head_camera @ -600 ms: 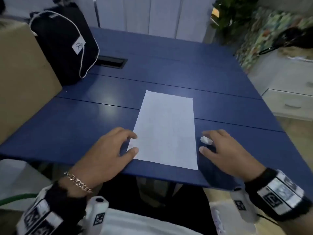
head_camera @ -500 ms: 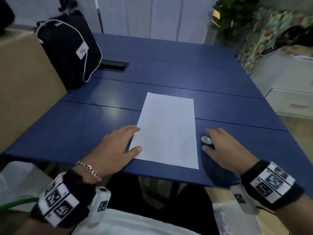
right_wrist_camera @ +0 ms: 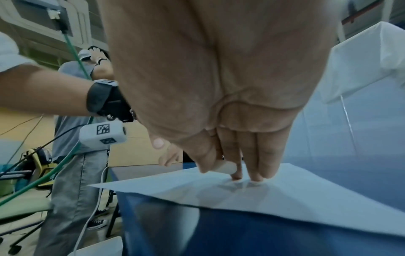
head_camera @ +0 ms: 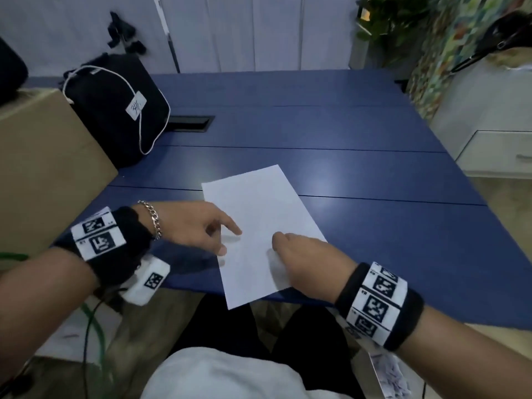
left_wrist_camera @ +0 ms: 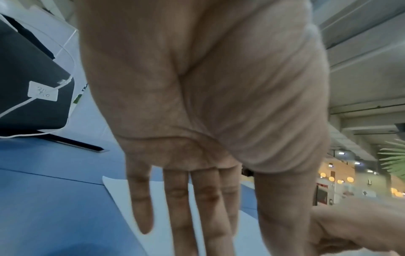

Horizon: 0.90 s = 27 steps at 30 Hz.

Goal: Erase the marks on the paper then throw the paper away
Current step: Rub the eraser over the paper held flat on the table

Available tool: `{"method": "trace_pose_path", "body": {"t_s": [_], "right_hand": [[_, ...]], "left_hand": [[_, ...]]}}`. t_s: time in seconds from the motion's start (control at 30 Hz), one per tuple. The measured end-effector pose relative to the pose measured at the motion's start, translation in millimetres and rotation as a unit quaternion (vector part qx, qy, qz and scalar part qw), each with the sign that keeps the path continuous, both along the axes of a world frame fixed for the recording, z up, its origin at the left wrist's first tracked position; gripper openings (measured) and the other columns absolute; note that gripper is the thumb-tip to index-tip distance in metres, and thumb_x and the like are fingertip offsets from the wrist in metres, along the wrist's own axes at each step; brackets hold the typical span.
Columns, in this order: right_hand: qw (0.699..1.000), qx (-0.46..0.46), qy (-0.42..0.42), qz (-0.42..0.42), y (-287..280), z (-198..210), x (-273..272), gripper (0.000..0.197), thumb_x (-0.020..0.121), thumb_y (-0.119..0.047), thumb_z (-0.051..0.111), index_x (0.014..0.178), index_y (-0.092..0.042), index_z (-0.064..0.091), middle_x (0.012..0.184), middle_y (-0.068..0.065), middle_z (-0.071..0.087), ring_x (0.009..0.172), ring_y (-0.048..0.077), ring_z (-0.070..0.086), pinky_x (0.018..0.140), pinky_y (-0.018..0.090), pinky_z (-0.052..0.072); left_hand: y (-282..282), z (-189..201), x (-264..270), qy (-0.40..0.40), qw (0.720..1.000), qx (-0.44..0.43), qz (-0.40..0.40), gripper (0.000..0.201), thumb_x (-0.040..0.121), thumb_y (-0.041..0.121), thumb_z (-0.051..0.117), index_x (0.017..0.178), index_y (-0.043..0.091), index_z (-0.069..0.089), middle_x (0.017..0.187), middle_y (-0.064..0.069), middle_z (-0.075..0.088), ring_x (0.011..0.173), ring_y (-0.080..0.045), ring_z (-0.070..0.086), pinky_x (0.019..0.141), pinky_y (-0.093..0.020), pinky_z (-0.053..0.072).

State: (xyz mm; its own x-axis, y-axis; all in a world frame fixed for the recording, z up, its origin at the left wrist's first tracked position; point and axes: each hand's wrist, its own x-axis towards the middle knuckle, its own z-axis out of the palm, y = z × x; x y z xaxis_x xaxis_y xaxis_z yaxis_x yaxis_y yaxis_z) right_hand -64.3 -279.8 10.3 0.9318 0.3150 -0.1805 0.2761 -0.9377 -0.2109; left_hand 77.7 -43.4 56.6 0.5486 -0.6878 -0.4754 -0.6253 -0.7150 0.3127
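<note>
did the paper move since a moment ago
Yes. The paper has turned and slid toward the person: its near corner now hangs past the table edge, where before it lay wholly on the top.

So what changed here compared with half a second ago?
The paper has turned and slid so that its near corner overhangs the table edge. The right hand, pinching the eraser, came off the table onto the sheet. The left hand moved further onto it, fingers straight. The black bag stayed put.
</note>
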Motion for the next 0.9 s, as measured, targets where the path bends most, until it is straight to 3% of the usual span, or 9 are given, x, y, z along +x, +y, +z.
{"method": "trace_pose_path", "body": {"t_s": [0.1, 0.17, 0.23, 0.3, 0.4, 0.57, 0.73, 0.8, 0.9], "right_hand": [[0.999, 0.002, 0.028, 0.019, -21, 2, 12, 0.006, 0.102, -0.012, 0.044, 0.104, -0.016, 0.04, 0.096, 0.004, 0.058, 0.085, 0.032, 0.055, 0.077, 0.05, 0.053], [0.997, 0.013, 0.062, 0.034, -35, 9, 21, 0.018, 0.098, -0.01, 0.045, 0.113, -0.02, 0.046, 0.102, 0.004, 0.063, 0.089, 0.03, 0.06, 0.081, 0.048, 0.056], [0.995, 0.024, 0.089, 0.048, -45, 13, 26, 0.032, 0.093, -0.002, 0.045, 0.115, -0.025, 0.05, 0.101, -0.004, 0.064, 0.088, 0.019, 0.061, 0.081, 0.036, 0.055], [0.994, 0.045, 0.094, 0.038, -52, 12, 29, 0.034, 0.094, 0.0, 0.046, 0.112, -0.028, 0.053, 0.091, -0.017, 0.06, 0.079, 0.003, 0.056, 0.071, 0.022, 0.045], [0.993, 0.07, 0.092, 0.017, -51, 12, 32, 0.03, 0.098, -0.005, 0.048, 0.112, -0.029, 0.057, 0.092, -0.024, 0.061, 0.082, -0.004, 0.055, 0.071, 0.015, 0.041], [0.996, 0.062, 0.061, 0.007, -40, 8, 32, 0.035, 0.092, -0.002, 0.044, 0.107, -0.032, 0.055, 0.104, -0.013, 0.064, 0.089, 0.014, 0.055, 0.08, 0.032, 0.049], [1.0, 0.011, 0.022, -0.006, -33, 6, 42, 0.029, 0.097, -0.007, 0.052, 0.119, -0.023, 0.06, 0.106, -0.006, 0.062, 0.093, 0.018, 0.057, 0.083, 0.038, 0.052], [1.0, -0.014, 0.006, -0.013, -30, 7, 46, 0.023, 0.099, -0.012, 0.054, 0.118, -0.024, 0.061, 0.11, -0.004, 0.065, 0.097, 0.022, 0.061, 0.086, 0.043, 0.054], [0.999, -0.005, -0.03, -0.023, -24, 14, 44, 0.022, 0.104, -0.022, 0.052, 0.125, -0.028, 0.059, 0.109, -0.003, 0.069, 0.097, 0.022, 0.062, 0.083, 0.041, 0.054]], "left_hand": [[0, -1, 17, -0.065, 0.997, 0.019, -0.023, 0.087, 0.08, 0.066, 0.078, 0.154, 0.034, 0.044, 0.144, 0.01, 0.058, 0.131, -0.01, 0.054, 0.116, -0.038, 0.04], [1, -9, 22, -0.116, 0.978, 0.15, -0.086, 0.125, 0.062, 0.094, 0.062, 0.165, 0.038, 0.017, 0.174, 0.001, 0.016, 0.158, -0.023, 0.02, 0.127, -0.041, 0.017], [1, -3, 34, -0.125, 0.94, 0.29, -0.129, 0.134, 0.058, 0.098, 0.06, 0.165, 0.045, 0.0, 0.175, 0.003, -0.008, 0.161, -0.027, 0.003, 0.127, -0.045, 0.011], [-4, 21, 55, -0.142, 0.917, 0.354, -0.116, 0.128, 0.065, 0.091, 0.066, 0.165, 0.045, 0.001, 0.176, 0.0, -0.003, 0.161, -0.026, 0.008, 0.126, -0.049, 0.017], [-5, 42, 70, -0.198, 0.935, 0.283, -0.086, 0.136, 0.056, 0.102, 0.051, 0.167, 0.037, 0.005, 0.174, -0.007, 0.009, 0.16, -0.025, 0.012, 0.127, -0.048, 0.022], [-26, -28, 6, -0.115, 0.969, 0.165, -0.144, 0.125, 0.061, 0.104, 0.045, 0.157, 0.056, -0.018, 0.171, 0.003, -0.029, 0.16, -0.033, -0.011, 0.127, -0.06, 0.007], [-29, -56, -18, -0.207, 0.959, 0.136, -0.141, 0.118, 0.066, 0.108, 0.029, 0.158, 0.052, -0.017, 0.173, -0.011, 0.004, 0.155, -0.038, 0.017, 0.121, -0.058, 0.025], [-31, -54, -25, -0.244, 0.951, 0.135, -0.136, 0.113, 0.068, 0.107, 0.022, 0.161, 0.05, -0.01, 0.157, -0.012, 0.031, 0.137, -0.036, 0.037, 0.112, -0.053, 0.033], [-30, -50, -29, -0.238, 0.957, 0.122, -0.117, 0.113, 0.067, 0.106, 0.024, 0.161, 0.052, -0.004, 0.135, -0.008, 0.038, 0.121, -0.031, 0.042, 0.104, -0.048, 0.037]]}}
